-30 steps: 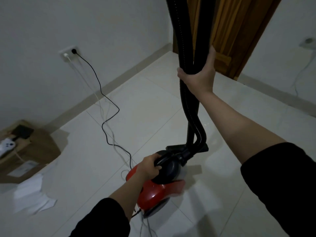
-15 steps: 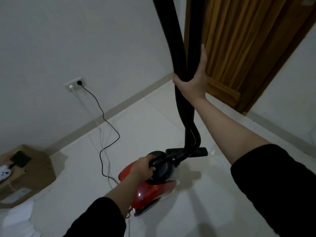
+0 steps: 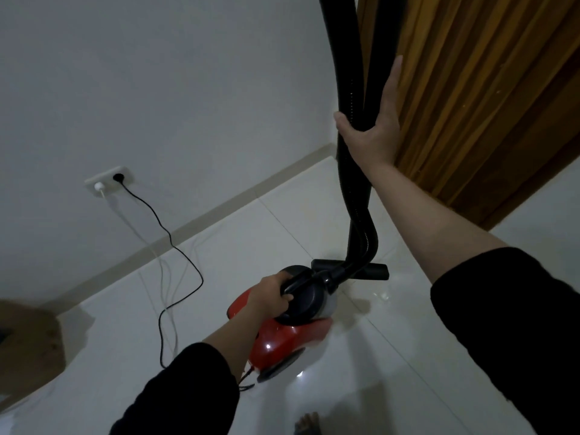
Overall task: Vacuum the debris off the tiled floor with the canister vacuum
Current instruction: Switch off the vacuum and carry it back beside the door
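Note:
A red and black canister vacuum (image 3: pixel 282 340) hangs just above the white tiled floor (image 3: pixel 392 356). My left hand (image 3: pixel 271 296) is shut on its black carry handle. My right hand (image 3: pixel 372 130) grips the black hose and wand (image 3: pixel 350 73) together, held upright in front of me. The hose loops down to the canister's front. The black floor nozzle (image 3: pixel 370 270) sits low behind the canister. No debris shows on the tiles in view.
A black power cord (image 3: pixel 175 246) runs from a wall socket (image 3: pixel 108 182) down to the vacuum, beside a white charger cable. A cardboard box (image 3: pixel 28 340) stands at the left. A wooden door (image 3: pixel 477 98) is at the right. My bare toes (image 3: pixel 309 423) show below.
My view has tilted up and turned left, so the box and papers slid out of frame. Both hands keep their hold; the vacuum stays lifted.

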Available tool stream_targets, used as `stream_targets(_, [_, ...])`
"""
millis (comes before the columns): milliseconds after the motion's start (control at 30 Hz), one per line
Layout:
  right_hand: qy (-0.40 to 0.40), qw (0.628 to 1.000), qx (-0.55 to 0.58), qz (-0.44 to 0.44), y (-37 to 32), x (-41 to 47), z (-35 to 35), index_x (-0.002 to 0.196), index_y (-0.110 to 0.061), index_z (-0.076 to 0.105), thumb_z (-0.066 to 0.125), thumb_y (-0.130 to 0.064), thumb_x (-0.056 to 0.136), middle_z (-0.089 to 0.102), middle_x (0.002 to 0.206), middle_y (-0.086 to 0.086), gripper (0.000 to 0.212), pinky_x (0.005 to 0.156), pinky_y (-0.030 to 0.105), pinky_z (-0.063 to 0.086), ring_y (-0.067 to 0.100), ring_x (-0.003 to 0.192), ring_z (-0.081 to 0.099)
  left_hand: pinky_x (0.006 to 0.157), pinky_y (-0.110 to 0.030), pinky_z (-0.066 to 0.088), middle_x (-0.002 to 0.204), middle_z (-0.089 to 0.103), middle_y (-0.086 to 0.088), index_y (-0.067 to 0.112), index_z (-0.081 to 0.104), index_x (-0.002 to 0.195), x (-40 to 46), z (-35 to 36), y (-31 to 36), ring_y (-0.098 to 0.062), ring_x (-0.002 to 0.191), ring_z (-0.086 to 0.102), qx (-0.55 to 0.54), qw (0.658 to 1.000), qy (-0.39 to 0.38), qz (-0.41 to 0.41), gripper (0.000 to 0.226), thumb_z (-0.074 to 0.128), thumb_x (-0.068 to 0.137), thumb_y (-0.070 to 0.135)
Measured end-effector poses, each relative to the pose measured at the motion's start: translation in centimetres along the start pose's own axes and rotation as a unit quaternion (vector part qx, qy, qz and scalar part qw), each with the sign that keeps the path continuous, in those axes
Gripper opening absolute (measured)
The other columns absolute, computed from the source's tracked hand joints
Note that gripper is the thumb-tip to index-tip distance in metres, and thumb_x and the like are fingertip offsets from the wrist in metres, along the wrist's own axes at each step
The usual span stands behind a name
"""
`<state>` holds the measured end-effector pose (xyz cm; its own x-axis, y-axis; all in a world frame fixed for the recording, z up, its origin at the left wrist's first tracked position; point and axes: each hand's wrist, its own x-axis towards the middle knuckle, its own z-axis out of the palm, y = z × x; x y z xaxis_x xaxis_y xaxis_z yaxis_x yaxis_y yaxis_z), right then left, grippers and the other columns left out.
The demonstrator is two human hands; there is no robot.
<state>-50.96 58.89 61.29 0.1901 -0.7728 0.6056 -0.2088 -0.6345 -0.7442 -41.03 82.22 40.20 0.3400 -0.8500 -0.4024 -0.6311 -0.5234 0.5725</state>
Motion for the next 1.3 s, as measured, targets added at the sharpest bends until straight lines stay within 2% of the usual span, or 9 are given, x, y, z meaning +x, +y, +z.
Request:
stream_targets(100, [0.002, 1.0, 0.008, -0.004, 3.2, 4.1, 2.0, 0.154, -0.004, 0.01, 0.069, -0.028, 0.084, 0.033, 0.131, -0.021, 0.094, 0.091, -0.001, 0.028, 0.014, 0.116, 0.039, 0.089, -0.041, 0.053, 0.116, 0.066, -0.006, 0.022, 0.054, 0.127, 4.6, -1.6, 1.2, -0.026, 0.106, 0.062, 0.011, 1.0, -0.002, 0.009, 0.044, 0.063, 0.084, 0.014])
stream_targets(200, [-0.007, 1.0, 0.001, 0.002, 5.9, 7.7, 4.0, 0.153, -0.003, 0.012, 0.069, -0.026, 0.084, 0.05, 0.134, 0.015, 0.093, 0.094, 0.02, 0.039, 0.02, 0.116, 0.036, 0.088, -0.041, 0.053, 0.115, 0.066, -0.004, 0.023, 0.053, 0.128, 9.0, -3.1, 2.2, -0.025, 0.105, 0.062, 0.016, 1.0, -0.002, 0.0, 0.044, 0.062, 0.085, 0.014])
stream_targets(267, [-0.018, 1.0, 0.006, 0.009, 7.7, 10.1, 5.5, 0.153, -0.001, 0.011, 0.069, -0.023, 0.085, 0.047, 0.137, 0.012, 0.092, 0.097, 0.025, 0.035, 0.019, 0.117, 0.034, 0.087, -0.041, 0.054, 0.114, 0.066, -0.004, 0.023, 0.053, 0.126, 11.9, -4.0, 2.8, -0.025, 0.104, 0.062, 0.019, 1.0, 0.005, -0.006, 0.043, 0.062, 0.085, 0.014])
stream_targets(433, [-0.05, 0.998, 0.03, 0.017, 13.2, 17.2, 9.7, 0.152, 0.002, 0.012, 0.07, -0.018, 0.085, 0.03, 0.127, -0.009, 0.09, 0.086, -0.014, 0.012, -0.023, 0.105, 0.019, 0.086, -0.04, 0.054, 0.113, 0.066, -0.005, 0.019, 0.052, 0.127, 19.3, -6.1, 4.2, -0.025, 0.102, 0.063, 0.009, 0.999, 0.021, -0.043, 0.042, 0.061, 0.086, 0.012])
stream_targets(533, [-0.05, 0.997, 0.048, 0.021, 16.3, 21.3, 12.7, 0.15, 0.007, 0.013, 0.07, -0.012, 0.084, 0.029, 0.123, -0.014, 0.089, 0.085, -0.013, 0.013, -0.013, 0.107, 0.03, 0.085, -0.038, 0.054, 0.111, 0.067, -0.004, 0.021, 0.053, 0.125, 24.4, -7.6, 4.4, -0.024, 0.102, 0.063, -0.003, 0.998, 0.026, -0.063, 0.042, 0.062, 0.085, 0.013])
stream_targets(633, [-0.046, 0.997, 0.067, 0.009, 19.5, 25.3, 15.9, 0.147, 0.014, 0.012, 0.071, -0.006, 0.083, 0.038, 0.126, 0.001, 0.089, 0.083, -0.013, 0.018, 0.01, 0.117, 0.035, 0.083, -0.035, 0.053, 0.111, 0.066, -0.004, 0.021, 0.053, 0.125, 29.6, -9.2, 4.7, -0.024, 0.102, 0.063, -0.009, 0.997, 0.027, -0.075, 0.042, 0.063, 0.085, 0.014])
stream_targets(767, [-0.06, 0.995, 0.074, 0.001, 24.1, 31.0, 20.8, 0.146, 0.016, 0.008, 0.07, -0.003, 0.083, 0.031, 0.131, -0.006, 0.09, 0.092, -0.01, 0.018, -0.038, 0.112, 0.019, 0.084, -0.037, 0.054, 0.11, 0.067, -0.004, 0.023, 0.056, 0.121, 37.8, -11.6, 4.6, -0.026, 0.101, 0.063, -0.013, 0.996, 0.023, -0.081, 0.041, 0.064, 0.082, 0.017])
stream_targets(1067, [-0.035, 0.998, 0.041, 0.038, 38.8, 42.9, 31.7, 0.151, 0.004, 0.006, 0.072, -0.018, 0.083, 0.016, 0.159, 0.01, 0.097, 0.113, 0.009, 0.01, -0.004, 0.139, 0.014, 0.087, -0.039, 0.052, 0.12, 0.064, -0.006, 0.02, 0.055, 0.125, 59.3, -16.8, 5.1, -0.028, 0.108, 0.06, 0.031, 0.998, -0.016, -0.048, 0.044, 0.063, 0.082, 0.014])
stream_targets(1300, [0.004, 0.998, 0.023, 0.053, 49.1, 49.2, 36.1, 0.151, 0.004, 0.006, 0.071, -0.021, 0.084, 0.016, 0.159, 0.017, 0.096, 0.114, 0.01, 0.007, -0.001, 0.138, 0.012, 0.09, -0.037, 0.051, 0.128, 0.06, -0.005, 0.023, 0.048, 0.136, 72.9, -17.4, 5.2, -0.027, 0.114, 0.058, 0.071, 0.996, -0.031, -0.033, 0.051, 0.061, 0.086, 0.017])
